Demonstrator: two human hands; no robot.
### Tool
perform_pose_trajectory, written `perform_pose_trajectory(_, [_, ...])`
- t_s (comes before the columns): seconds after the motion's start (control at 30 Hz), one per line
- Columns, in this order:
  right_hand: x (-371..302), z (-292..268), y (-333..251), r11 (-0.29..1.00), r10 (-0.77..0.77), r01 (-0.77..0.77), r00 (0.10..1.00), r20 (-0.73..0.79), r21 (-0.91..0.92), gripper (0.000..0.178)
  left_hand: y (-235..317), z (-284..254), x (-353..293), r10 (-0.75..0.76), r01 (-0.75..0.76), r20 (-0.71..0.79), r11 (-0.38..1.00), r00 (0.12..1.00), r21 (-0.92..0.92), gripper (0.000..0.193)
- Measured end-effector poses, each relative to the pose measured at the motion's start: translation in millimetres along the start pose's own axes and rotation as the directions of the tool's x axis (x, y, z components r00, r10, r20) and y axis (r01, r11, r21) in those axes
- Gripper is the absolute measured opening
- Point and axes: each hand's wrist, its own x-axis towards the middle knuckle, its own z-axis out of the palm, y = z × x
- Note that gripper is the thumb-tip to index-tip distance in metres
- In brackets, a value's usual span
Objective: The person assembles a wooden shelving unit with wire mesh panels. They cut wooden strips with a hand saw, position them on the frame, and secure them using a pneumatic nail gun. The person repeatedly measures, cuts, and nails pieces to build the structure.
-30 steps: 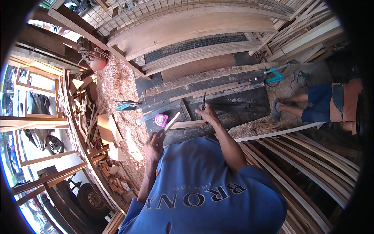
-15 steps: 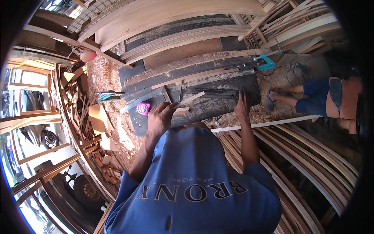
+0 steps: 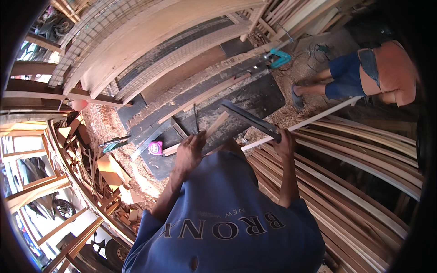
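Right fingers [image 3: 286,135] around dark bar [image 3: 250,119]

1. The worker [image 3: 225,177] wore a loose blue shirt [image 3: 255,252] with short sleeves [image 3: 301,223].
2. Large dark letters [image 3: 223,230], edged in a pale outline, ran across it alongside a smaller, fainter line [image 3: 223,213].
3. A small dark oval mark [image 3: 194,263] showed on the cloth.

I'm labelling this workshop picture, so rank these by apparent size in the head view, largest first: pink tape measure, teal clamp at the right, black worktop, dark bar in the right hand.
1. Black worktop
2. Dark bar
3. Teal clamp at the right
4. Pink tape measure
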Motion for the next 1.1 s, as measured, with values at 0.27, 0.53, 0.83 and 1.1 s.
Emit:
perform_pose_trajectory(0.27, [-88.9,30.3,13.5,0.609,0.498,-0.363,0.867,0.016,0.705,0.031,-11.4,28.1,16.6,0.082,-0.082,0.123,0.997,0.989,-0.005,0.035])
perform_pose_trajectory(0.53, [-55.4,-4.4,1.6,0.367,0.465,-0.582,0.790,0.399,0.726,0.019,2.2,131.6,91.4,0.144,-0.160,0.194,0.985,0.970,0.071,0.031])
perform_pose_trajectory(0.83, [13.0,-72.0,119.9,0.498,0.408,-0.681,0.730,0.548,0.537,0.022,14.2,305.6,204.3,0.227,-0.249,0.171,0.961,0.959,0.119,0.033])
perform_pose_trajectory(1.1, [82.5,-150.1,199.4,0.755,0.376,-0.642,0.591,0.714,0.134,0.059,20.0,372.4,244.7,0.137,-0.233,0.262,0.893,0.955,0.384,0.041])
